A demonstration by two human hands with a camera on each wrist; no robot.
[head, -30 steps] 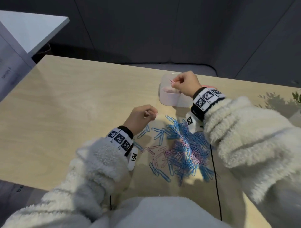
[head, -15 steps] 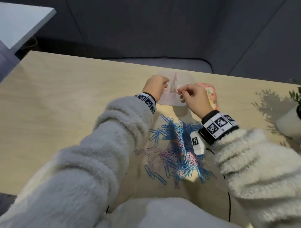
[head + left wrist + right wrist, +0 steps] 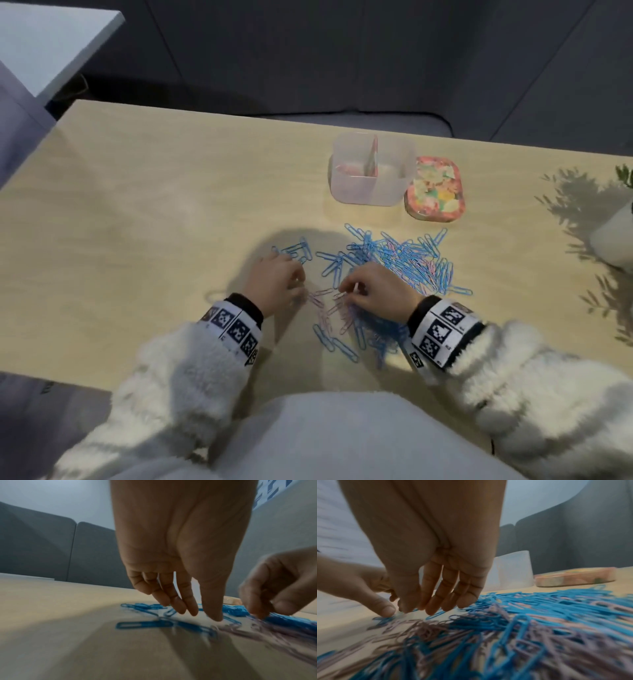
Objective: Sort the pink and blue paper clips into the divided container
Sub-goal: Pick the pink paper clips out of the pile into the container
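A heap of blue paper clips [image 3: 404, 260] mixed with pink paper clips [image 3: 325, 308] lies on the wooden table [image 3: 137, 205]. Behind it stands the clear divided container [image 3: 363, 192], with pink clips in its left compartment. Both hands are low at the near side of the heap. My left hand [image 3: 299, 286] points its fairly straight fingers down, and its thumb [image 3: 214, 618] touches the table among loose blue clips [image 3: 144, 624]; it holds nothing. My right hand [image 3: 349, 291] brings thumb and forefinger together [image 3: 406, 609] and appears to pinch a pale pink clip.
A floral lid [image 3: 434, 187] lies against the container's right side. A white pot [image 3: 613, 240] with a plant stands at the table's right edge. A white tabletop [image 3: 51, 41] is at the far left and a dark grey sofa [image 3: 342, 68] is behind.
Half a second ago both hands were up at the container. They have come back toward me and now sit down at the near edge of the clip heap.
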